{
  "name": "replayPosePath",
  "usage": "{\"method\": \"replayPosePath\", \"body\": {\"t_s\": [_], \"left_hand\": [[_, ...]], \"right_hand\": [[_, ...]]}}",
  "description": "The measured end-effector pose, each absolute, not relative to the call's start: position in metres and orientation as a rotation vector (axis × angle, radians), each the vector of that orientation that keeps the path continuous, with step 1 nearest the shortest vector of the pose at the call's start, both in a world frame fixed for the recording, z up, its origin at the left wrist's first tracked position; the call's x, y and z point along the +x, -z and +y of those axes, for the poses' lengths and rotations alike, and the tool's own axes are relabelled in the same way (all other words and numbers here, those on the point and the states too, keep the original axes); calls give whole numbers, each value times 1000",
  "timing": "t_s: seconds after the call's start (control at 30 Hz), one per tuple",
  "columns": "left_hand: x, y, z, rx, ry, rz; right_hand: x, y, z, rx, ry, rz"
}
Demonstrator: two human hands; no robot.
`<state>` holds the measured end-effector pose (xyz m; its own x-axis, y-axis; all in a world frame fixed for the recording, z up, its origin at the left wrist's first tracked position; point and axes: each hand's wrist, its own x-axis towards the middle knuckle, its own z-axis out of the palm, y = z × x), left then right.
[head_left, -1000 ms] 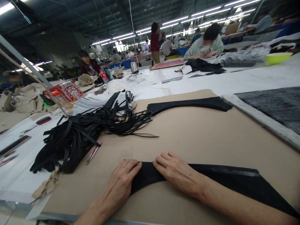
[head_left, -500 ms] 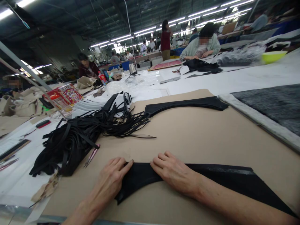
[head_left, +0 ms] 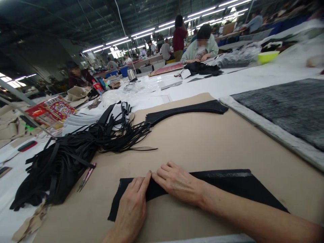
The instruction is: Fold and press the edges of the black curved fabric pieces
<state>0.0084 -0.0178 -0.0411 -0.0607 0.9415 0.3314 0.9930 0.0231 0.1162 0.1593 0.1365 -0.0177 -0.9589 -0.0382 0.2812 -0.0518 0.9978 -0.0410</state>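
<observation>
Pressing flat on a black cut panel: left hand and right hand, palms down and side by side, fingertips just beside each other, not clamped. Panel roughly triangular, lying flat with a pale streak along its upper edge; its material cannot be told from this view.

Under the panel: tan cutting board, on a white-covered tabletop. On the board, well ahead of the hands: long curved black strip. Left of the hands: tangled bundle of narrow black strips, its thin ends trailing onto the board. Touching the bundle: pink-handled snips. Beneath it: tan scraps.

Beyond the bundle: stack of white sheets, clear plastic bag, printed red packaging card. Right of the board: grey felt mat with a pale border.

Farther along the tabletop: steel kettle, pink board, black cloth pile, yellow-green bowl. Behind these: seated co-worker in a pale green top, hands on the work, and a standing person in a red top
</observation>
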Motion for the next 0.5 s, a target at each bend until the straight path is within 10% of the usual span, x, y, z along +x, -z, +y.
{"method": "replayPosePath", "body": {"t_s": [0.5], "left_hand": [[10,41,-22,-2050,378,-2098]], "right_hand": [[192,22,155,16,-59,-2905]]}}
